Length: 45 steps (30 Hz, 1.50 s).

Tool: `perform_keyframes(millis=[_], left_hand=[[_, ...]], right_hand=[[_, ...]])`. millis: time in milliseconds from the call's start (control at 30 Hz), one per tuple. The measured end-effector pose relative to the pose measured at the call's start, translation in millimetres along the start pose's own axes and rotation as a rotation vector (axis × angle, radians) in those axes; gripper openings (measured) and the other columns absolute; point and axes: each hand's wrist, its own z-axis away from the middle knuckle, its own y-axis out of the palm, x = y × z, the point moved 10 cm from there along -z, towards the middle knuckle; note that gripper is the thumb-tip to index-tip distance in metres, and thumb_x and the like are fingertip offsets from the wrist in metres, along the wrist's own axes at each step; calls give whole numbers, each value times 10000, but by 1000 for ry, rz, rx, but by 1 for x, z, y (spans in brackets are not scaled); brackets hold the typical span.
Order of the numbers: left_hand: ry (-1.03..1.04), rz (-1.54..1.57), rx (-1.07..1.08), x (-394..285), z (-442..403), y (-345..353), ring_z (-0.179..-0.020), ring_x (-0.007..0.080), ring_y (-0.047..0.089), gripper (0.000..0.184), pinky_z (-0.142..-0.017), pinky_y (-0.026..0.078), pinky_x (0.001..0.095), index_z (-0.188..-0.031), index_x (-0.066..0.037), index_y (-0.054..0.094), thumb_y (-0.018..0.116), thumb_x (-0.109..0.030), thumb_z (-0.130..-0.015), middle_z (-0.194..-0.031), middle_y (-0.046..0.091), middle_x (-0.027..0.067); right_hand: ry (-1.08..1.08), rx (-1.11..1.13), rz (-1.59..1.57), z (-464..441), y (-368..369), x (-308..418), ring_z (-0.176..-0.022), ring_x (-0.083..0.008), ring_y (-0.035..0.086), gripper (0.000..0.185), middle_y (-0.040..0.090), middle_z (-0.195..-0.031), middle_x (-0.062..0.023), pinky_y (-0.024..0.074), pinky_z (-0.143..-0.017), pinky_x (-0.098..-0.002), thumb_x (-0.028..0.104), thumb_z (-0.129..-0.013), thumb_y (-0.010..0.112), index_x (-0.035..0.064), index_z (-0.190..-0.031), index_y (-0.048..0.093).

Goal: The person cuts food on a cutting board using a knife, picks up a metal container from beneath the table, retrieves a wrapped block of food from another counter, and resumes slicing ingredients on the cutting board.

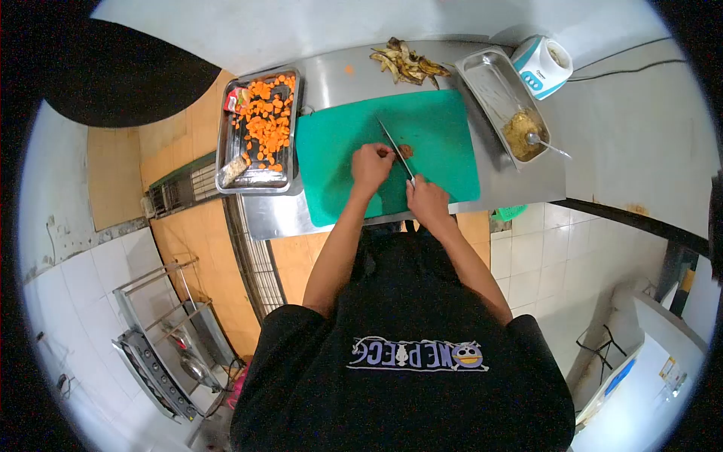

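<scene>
On a green cutting board (pixel 331 135), my right hand (pixel 428 200) is closed round the handle of a kitchen knife (pixel 393 141), whose blade points away and to the left. Small brown slices or bits of food (pixel 407 151) lie against the blade's right side. Just left of the blade, my left hand (pixel 371 167) has its fingertips pinched on a brown piece of food, mostly hidden by the fingers; its kind is too small to tell.
Left of the board stands a metal tray (pixel 221 154) of cut carrots (pixel 267 120) with a red packet (pixel 237 100). Dark peels (pixel 410 62) lie behind. At right are a metal pan (pixel 482 83) holding yellowish mash (pixel 522 134) and a spoon (pixel 535 139), and a white-and-teal appliance (pixel 541 66).
</scene>
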Motion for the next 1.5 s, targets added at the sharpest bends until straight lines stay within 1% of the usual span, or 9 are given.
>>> perform_keyframes(millis=[133,200,300,400,833,933,1000,1133,1500], left_hand=[[66,69,3,-8,-1,-4,-717,269,747,177,-675,582,398,-895,-54,793,781,-204,-801,-791,760,135],[-19,47,87,-3,0,0,-601,172,717,199,-575,565,339,-976,-35,790,781,-196,-860,-766,766,92],[-35,92,104,-8,4,-3,-570,157,704,195,-542,559,331,-997,-40,788,766,-201,-889,-768,766,83],[-83,113,101,-11,8,-5,-579,165,711,141,-572,565,322,-915,-38,790,756,-163,-858,-709,747,85],[-45,121,49,-5,4,-3,-618,200,722,152,-624,569,352,-904,-25,783,768,-163,-841,-707,741,109],[88,61,31,-25,4,-12,-593,184,715,141,-600,569,337,-903,-22,781,768,-149,-843,-715,745,108],[-47,173,94,-16,9,-7,-558,172,701,138,-565,565,321,-902,-10,777,771,-138,-848,-722,747,109],[-13,110,81,-22,12,-11,-531,169,690,138,-533,556,311,-892,1,772,773,-131,-854,-716,745,110],[7,-2,24,-20,12,-12,-616,229,721,158,-631,570,377,-884,-34,782,776,-186,-838,-745,746,131]], right_hand=[[-35,-11,-6,0,-6,-2,-727,-488,658,348,669,-772,-280,509,-665,-594,342,-1033,522,8,-972,602],[-66,-35,-72,0,-9,-3,-732,-490,657,342,674,-782,-277,511,-668,-592,335,-1034,519,9,-969,601],[-43,-61,-81,5,-8,-8,-736,-492,655,343,677,-788,-274,509,-669,-593,336,-1036,517,10,-964,596],[-32,-53,-81,14,-9,-13,-739,-495,653,348,677,-784,-270,506,-670,-595,342,-1037,516,10,-962,589],[-61,15,-63,16,-3,-15,-741,-493,659,358,678,-784,-273,519,-680,-586,347,-1040,509,7,-982,607],[-58,44,-11,12,-5,-15,-739,-490,662,370,679,-787,-275,522,-686,-587,354,-1042,502,5,-991,615],[-55,56,-50,13,-5,-17,-730,-490,660,374,678,-782,-277,520,-682,-589,360,-1041,503,7,-997,619],[-44,-5,-51,17,-3,-20,-728,-467,687,363,696,-791,-254,547,-677,-583,377,-1031,518,27,-1023,616],[-85,-11,-44,17,0,-13,-694,-487,659,323,669,-729,-261,520,-642,-586,321,-1029,535,11,-961,595]])
